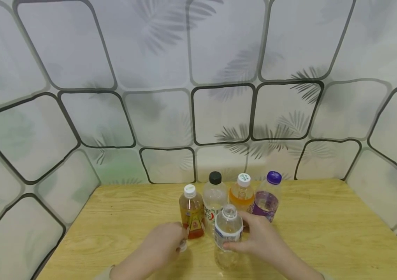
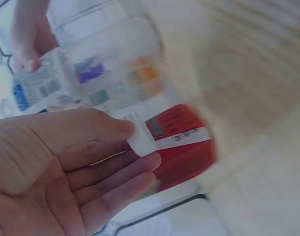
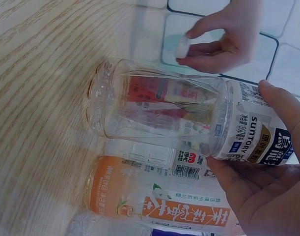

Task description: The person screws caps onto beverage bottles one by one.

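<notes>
My left hand (image 1: 165, 242) pinches a white bottle cap (image 2: 141, 136) between thumb and fingertips, over the table and to the left of the bottle. My right hand (image 1: 262, 238) grips a clear plastic bottle (image 1: 228, 224) round its white Suntory label (image 3: 253, 123). That bottle stands upright with an uncapped mouth (image 1: 229, 210), and looks drained, its ridged base at the wood. Just beyond the left hand is a white-capped bottle (image 1: 191, 208) with a red and yellow label.
Behind the held bottle stand a black-capped clear bottle (image 1: 215, 193), a white-capped bottle with an orange label (image 1: 242, 198) and a purple-capped bottle (image 1: 267, 194). They sit close together on the wooden table (image 1: 125, 210). A patterned curtain (image 1: 163, 116) surrounds the table's back and sides.
</notes>
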{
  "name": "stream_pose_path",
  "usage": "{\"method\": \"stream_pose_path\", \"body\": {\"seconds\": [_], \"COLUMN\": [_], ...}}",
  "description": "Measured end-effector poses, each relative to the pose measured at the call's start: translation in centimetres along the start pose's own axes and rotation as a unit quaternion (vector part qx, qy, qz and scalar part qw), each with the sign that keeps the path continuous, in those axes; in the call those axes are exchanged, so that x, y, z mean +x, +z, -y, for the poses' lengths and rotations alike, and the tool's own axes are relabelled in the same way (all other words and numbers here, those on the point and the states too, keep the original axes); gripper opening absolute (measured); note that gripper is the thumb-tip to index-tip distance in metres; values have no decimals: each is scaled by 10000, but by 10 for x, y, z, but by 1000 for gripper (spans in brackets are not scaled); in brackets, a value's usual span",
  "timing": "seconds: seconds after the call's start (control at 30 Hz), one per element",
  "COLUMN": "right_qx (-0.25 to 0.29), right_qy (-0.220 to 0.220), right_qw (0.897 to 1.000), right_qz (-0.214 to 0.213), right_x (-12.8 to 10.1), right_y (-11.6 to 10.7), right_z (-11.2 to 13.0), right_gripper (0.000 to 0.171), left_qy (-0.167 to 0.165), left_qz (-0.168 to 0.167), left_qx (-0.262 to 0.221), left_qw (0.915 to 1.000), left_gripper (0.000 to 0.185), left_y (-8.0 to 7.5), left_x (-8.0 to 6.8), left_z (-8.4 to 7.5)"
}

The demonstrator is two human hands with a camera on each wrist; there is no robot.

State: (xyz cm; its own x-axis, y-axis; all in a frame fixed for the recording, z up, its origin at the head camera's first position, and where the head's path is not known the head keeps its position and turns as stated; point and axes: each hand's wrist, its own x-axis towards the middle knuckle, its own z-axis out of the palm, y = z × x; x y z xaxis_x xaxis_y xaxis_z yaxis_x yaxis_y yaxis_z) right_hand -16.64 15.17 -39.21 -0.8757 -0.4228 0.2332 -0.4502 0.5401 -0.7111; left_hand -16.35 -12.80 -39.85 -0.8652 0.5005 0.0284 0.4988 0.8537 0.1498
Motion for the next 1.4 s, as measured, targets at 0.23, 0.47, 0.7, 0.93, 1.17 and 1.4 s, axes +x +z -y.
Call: {"method": "stream_pose_path", "body": {"seconds": [0.23, 0.47, 0.7, 0.93, 1.17, 1.4], "right_qx": [104, 141, 116, 43, -19, 113], "right_qy": [-37, 44, 88, 26, 69, 52], "right_qw": [9999, 9998, 9999, 10000, 10000, 9999], "right_qz": [37, 94, 67, -8, 34, 96], "right_x": [-1, -1, -2, -2, -2, -1], "right_y": [1, 1, 2, 0, 0, 1], "right_z": [0, 0, -1, 0, -1, 0], "right_gripper": [68, 69, 68, 65, 65, 66], "left_qy": [587, 826, 1094, 1127, 1056, 1162], "left_qz": [-428, -425, -677, -657, -677, -895], "left_qx": [133, 310, 378, 376, 235, 140], "left_qw": [9973, 9952, 9910, 9907, 9918, 9891], "left_gripper": [27, 25, 24, 23, 19, 22], "left_y": [-22, -46, -66, -84, -100, -110], "left_x": [-2, 2, 7, 15, 20, 21], "left_z": [-12, -25, -31, -43, -49, -55]}}
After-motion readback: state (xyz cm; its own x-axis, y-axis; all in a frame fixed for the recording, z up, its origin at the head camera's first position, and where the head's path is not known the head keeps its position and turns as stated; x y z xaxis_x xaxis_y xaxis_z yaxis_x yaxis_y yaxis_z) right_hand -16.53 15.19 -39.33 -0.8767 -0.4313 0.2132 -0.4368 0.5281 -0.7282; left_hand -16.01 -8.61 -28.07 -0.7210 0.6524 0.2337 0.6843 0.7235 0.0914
